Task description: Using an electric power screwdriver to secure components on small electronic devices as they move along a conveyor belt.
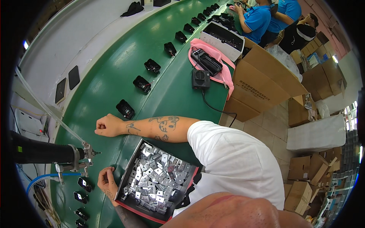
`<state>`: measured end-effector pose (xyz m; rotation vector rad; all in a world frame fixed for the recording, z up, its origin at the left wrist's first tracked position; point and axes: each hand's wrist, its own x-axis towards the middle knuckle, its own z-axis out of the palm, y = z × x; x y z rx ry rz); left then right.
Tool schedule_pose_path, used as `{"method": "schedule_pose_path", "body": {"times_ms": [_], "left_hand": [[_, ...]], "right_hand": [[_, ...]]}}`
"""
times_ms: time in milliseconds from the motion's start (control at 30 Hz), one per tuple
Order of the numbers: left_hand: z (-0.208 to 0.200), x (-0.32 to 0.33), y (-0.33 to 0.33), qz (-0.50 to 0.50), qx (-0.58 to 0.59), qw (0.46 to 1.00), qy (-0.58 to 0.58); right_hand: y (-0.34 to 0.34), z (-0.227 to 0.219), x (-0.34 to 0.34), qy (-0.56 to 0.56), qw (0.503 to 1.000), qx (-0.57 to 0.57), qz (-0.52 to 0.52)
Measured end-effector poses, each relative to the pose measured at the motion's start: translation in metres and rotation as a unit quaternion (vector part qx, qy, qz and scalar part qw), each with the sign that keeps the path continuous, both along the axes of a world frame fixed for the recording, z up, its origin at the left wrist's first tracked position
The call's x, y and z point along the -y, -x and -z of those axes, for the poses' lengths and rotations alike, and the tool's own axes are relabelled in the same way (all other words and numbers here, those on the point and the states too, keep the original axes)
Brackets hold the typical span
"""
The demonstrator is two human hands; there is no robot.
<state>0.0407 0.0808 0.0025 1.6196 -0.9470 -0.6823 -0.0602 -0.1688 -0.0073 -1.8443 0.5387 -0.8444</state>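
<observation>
My right hand [110, 125] rests on the green work surface [159, 108], its fingers curled closed; whether it holds anything is hidden. Just above it in the picture stands a black plastic housing [125, 109]. Lower down, my left hand [108, 181] lies beside a shallow box [127, 171], fingers bent and thumb drawn in. Something small may be in its fingertips, but I cannot make it out. Many small silver metal plates [159, 178] fill the box, which sits between my forearms and close to my body. A black cylindrical tool with a metal nozzle [91, 153] points toward the space between my hands.
A row of black housings [142, 84] runs up the belt; small black devices [80, 197] line its lower end. A black charger-like block [200, 79] with a cable lies by a pink cloth [228, 76]. Cardboard boxes [262, 72] and co-workers in blue shirts [257, 22] are farther off.
</observation>
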Motion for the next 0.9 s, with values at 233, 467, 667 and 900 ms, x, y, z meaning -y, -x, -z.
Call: {"method": "schedule_pose_path", "body": {"times_ms": [233,467,667,900], "left_hand": [[0.003,-0.002,-0.001,0.021,-0.006,1.000,-0.005],[0.006,-0.001,-0.005,0.037,-0.003,0.999,-0.019],[0.005,0.002,0.001,0.021,0.046,0.998,0.035],[0.007,0.000,-0.002,0.036,0.053,0.998,0.018]], "right_hand": [[0.000,-0.002,0.000,-0.007,1.000,-0.007,-0.001],[0.001,-0.004,0.001,-0.007,1.000,-0.020,-0.004],[0.002,-0.004,-0.001,0.001,1.000,-0.011,0.001],[0.001,-0.001,0.000,0.004,1.000,-0.013,0.000]]}}
